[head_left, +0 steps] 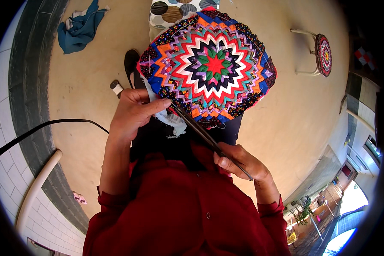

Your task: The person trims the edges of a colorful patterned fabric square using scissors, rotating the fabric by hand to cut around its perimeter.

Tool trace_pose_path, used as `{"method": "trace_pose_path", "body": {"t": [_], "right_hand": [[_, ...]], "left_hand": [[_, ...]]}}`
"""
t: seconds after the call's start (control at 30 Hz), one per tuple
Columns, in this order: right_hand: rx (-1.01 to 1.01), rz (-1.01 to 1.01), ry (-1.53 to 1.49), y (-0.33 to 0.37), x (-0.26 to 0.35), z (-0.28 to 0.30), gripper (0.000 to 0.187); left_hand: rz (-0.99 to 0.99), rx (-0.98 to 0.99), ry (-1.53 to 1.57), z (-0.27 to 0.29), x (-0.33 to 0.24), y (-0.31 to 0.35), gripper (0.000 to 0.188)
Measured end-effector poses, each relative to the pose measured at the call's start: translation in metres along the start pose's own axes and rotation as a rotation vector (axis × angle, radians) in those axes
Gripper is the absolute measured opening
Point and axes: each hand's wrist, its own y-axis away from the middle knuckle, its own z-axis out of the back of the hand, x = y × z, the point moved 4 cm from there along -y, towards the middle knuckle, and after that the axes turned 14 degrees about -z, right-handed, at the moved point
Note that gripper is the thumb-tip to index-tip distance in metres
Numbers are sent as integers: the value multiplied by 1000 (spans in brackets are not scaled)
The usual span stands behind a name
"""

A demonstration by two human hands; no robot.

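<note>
With the left hand, pinches narrowly, thumb uppermost, at the lower-left edge of a roughly round, multicoloured cloth patchwork with zigzag rings around a red star. In the right hand, grips a long, slim, dark scissors-like tool with curled fingers, pointing it up and leftward to just beside the left thumb. Cannot tell the spread of its blades. Holds the patchwork in front of the body, over dark-clothed legs, overlapping a pale surface with large grey and brown spots beyond. Shows frayed, pale blue fabric below the patchwork's lower-left rim. Wears a dark red, long-sleeved shirt. On the tan floor, includes a crumpled blue-green cloth at far left and, at right, a pale-legged stool with a round patchwork top.
</note>
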Motion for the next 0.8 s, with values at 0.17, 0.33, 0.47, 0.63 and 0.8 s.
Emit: {"method": "trace_pose_path", "body": {"t": [0.17, 0.33, 0.47, 0.63, 0.8], "right_hand": [[-19, 24, 93, 3, 0, 1, 41], [-6, -30, 132, 3, -6, 0, 41], [17, -86, 166, 5, -7, -2, 43], [-15, -29, 181, 15, -6, 3, 46], [43, -21, 107, 21, -3, 12, 49]], "left_hand": [[-9, 34, -62, 2, 3, 3, 15], [-13, 13, -23, -2, 4, 6, 13], [-18, 9, -17, -4, 10, 9, 14], [15, 43, 86, 2, 12, 10, 16], [32, 48, 115, 0, 9, 9, 10]]}}
